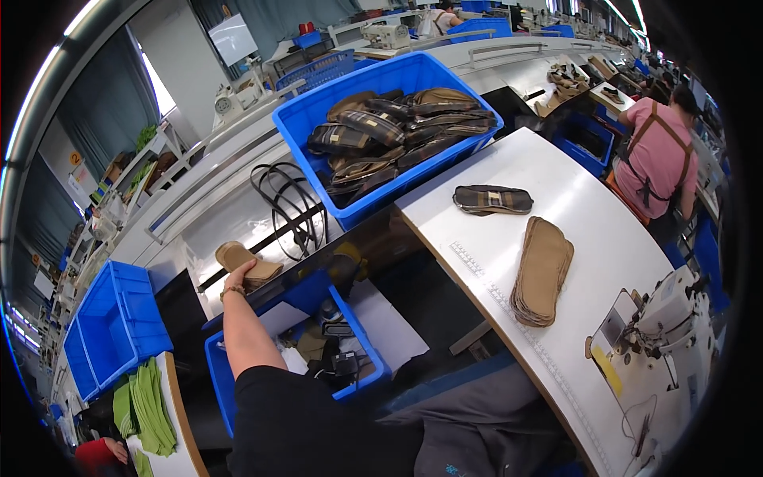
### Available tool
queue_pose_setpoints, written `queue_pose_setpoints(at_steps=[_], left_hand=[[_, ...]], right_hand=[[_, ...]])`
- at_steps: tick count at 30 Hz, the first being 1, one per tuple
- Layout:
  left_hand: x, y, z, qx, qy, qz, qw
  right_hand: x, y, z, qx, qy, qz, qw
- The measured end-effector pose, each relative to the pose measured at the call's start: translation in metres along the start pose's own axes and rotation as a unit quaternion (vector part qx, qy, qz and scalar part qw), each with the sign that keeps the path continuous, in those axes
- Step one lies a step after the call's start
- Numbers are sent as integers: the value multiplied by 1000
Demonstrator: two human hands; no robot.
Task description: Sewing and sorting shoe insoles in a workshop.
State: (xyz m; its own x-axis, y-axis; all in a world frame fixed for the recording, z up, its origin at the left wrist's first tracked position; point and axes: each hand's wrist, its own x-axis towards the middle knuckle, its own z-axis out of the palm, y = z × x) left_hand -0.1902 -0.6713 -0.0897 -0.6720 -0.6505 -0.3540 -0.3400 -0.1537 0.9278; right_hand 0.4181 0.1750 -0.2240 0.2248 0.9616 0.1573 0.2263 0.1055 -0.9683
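**Tan insoles gripped at the far left of the station**

Tan fabric insoles, a small flat stack (242, 262), sit in the person's left hand (238, 280), which reaches out over the grey conveyor ledge (199, 230) at the far left side of the station. The fingers are clamped around the near end of the stack, thumb side up, with a bracelet at the wrist. The right hand is out of view, so its fingers cannot be judged.

Just beyond the held stack a loop of black cable (290, 207) lies on the ledge, and past that stands a large blue plastic crate (318, 119) filled with brown plaid slipper uppers (389, 131). Below the forearm is a smaller blue bin (218, 374) holding odds and ends. On the white worktop (604, 238) to the right, a second, longer pile of tan insoles (542, 272) lies near the middle, a single plaid upper (493, 199) near its far edge, and a white sewing machine (660, 326) at the near right corner.

As a judgement, the step in hand is moving this stack between the ledge and the station; the pictures do not settle whether it is being lifted or laid down. Either way, the next move calls for keeping the stack level and squeezed so the layers do not fan out, and steering clear of the cable loop.
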Motion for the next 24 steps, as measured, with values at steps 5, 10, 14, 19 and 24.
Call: queue_pose_setpoints(at_steps=[5, 10, 14, 19, 24], left_hand=[[4, 0, 9, -145, 28, 38, 988], [-47, 37, 29, -253, -99, 170, 947], [-108, 97, 67, -280, -263, 201, 901], [-207, 128, 142, -321, -442, 176, 819], [-294, 103, 248, -380, -665, 24, 643]], right_hand=[[-41, -56, 12, -184, -104, -30, 977], [-81, -110, 30, -230, -163, -254, 925], [-87, -137, 51, -213, -256, -415, 847], [-107, -184, 99, -31, -329, -464, 822], [-137, -249, 161, 71, -381, -423, 819]])
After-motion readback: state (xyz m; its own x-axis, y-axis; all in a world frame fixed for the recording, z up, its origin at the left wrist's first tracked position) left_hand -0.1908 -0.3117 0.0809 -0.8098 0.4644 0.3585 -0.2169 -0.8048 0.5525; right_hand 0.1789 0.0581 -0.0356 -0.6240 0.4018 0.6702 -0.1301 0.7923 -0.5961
